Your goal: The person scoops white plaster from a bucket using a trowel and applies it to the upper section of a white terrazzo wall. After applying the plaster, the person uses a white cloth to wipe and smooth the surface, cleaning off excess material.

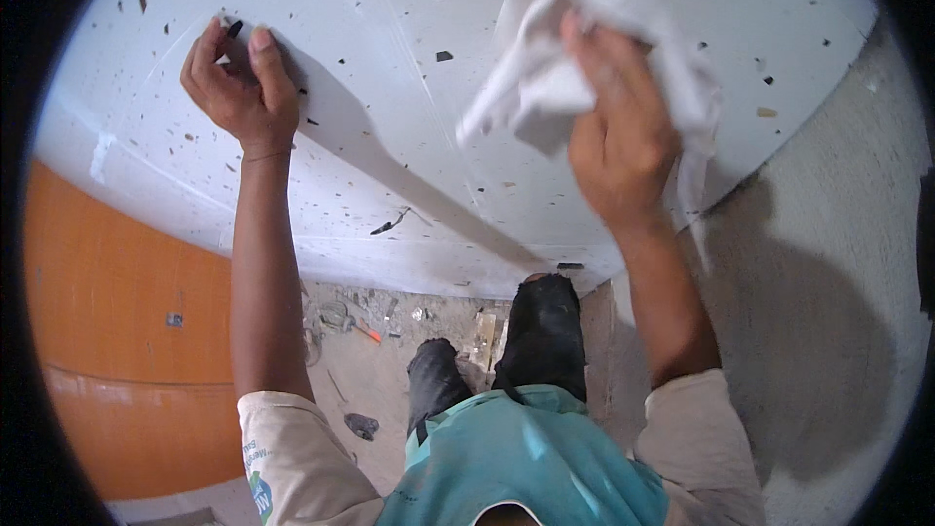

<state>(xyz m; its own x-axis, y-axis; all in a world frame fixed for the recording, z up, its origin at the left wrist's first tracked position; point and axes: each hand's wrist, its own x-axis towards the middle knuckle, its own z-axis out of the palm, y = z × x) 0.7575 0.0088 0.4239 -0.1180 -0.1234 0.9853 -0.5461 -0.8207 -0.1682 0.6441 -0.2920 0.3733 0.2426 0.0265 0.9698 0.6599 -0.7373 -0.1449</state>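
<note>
White cloth (545,88), corner toward lower-left

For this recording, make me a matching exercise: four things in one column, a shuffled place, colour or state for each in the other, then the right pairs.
Things
1. Cloth
2. Left hand
3. Glossy panel
4. Trouser legs

Places, colours, states
A. Orange, at the picture's left
B. Black, low in the picture
C. Gripped in the right hand
D. Fingers curled, at the speckled white surface

Pairs: 1-C, 2-D, 3-A, 4-B
</note>
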